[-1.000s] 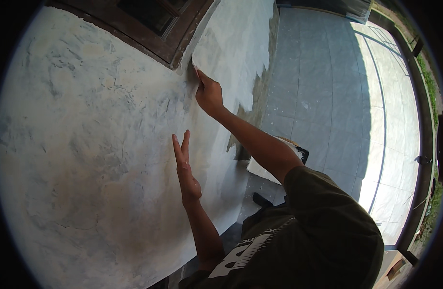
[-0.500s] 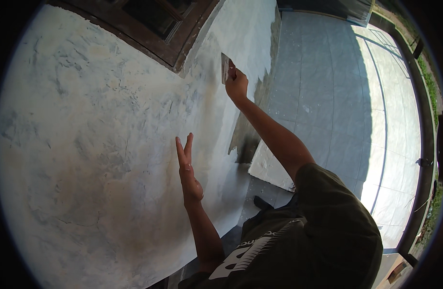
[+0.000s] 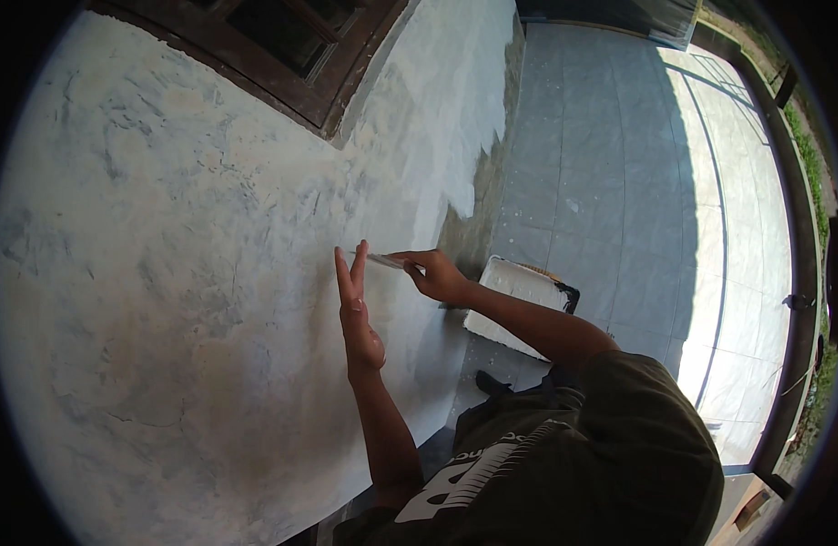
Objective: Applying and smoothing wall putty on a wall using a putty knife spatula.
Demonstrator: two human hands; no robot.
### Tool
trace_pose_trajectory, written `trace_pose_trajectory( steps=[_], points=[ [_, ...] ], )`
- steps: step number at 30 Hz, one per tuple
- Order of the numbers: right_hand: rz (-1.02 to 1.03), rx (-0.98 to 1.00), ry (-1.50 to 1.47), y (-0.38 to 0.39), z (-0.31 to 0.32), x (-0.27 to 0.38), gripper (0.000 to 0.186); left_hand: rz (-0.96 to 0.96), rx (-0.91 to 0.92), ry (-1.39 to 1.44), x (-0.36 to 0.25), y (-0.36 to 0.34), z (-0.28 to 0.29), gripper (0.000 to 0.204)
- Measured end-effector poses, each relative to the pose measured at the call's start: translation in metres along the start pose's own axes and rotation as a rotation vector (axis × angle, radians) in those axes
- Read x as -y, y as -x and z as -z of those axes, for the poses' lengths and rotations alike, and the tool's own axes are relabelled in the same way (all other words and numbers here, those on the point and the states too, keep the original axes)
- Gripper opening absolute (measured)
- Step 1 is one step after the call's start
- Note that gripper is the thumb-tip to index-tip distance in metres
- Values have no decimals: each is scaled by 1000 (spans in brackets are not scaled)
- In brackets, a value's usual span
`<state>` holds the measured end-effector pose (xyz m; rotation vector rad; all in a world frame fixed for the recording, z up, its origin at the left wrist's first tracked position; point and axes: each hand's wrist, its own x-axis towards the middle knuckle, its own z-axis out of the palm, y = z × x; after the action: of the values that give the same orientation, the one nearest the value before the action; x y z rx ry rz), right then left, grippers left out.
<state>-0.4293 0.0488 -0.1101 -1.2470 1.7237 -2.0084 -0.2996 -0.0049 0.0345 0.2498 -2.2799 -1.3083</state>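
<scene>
My right grip (image 3: 440, 278) is clenched on the scraper (image 3: 382, 260), handle end, likely to leave the blade free; blade reaches my left fingers, contact unclear. My left grip (image 3: 356, 323) is flat, fingers parted, grasping nothing, before the patchy wall (image 3: 164, 273). White tray (image 3: 501, 271) sits on the floor (image 3: 610, 200), presumably for easy reach.
</scene>
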Motion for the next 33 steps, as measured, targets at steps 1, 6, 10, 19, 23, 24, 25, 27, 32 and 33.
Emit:
trace_pose_trajectory(
  steps=[1, 6, 10, 19, 23, 24, 25, 27, 32, 33],
  points=[
    [-122, 26, -18, 9, 4, -4, 34, -41, 18, -3, 0, -4, -1, 72],
    [-254, -421, 18, -44, 30, -39, 21, -56, 24, -28, 0, -21, 5, 74],
    [-118, -676, 48, -119, 56, -41, 26, -69, 30, -47, -4, -28, 2, 74],
    [207, -388, 44, -77, -26, 17, 47, -87, -12, -23, -2, -18, 6, 70],
    [73, -41, -96, 16, -35, 16, 41, -102, -13, -13, 0, -24, 3, 72],
    [-9, -6, -83, 28, -31, 10, 37, -103, -10, -16, 1, -23, 4, 72],
    [-91, 30, -70, 33, -26, 6, 33, -104, -9, -19, 1, -22, 4, 72],
    [-166, -192, -69, 18, -15, -6, 29, -91, -16, -20, -1, -19, 4, 72],
    [-153, -610, 30, -87, 25, -19, 29, -41, -34, -34, 1, -8, 10, 74],
    [-166, -641, 49, -105, 32, -16, 30, -46, -37, -40, 2, -6, 12, 73]
  ],
)
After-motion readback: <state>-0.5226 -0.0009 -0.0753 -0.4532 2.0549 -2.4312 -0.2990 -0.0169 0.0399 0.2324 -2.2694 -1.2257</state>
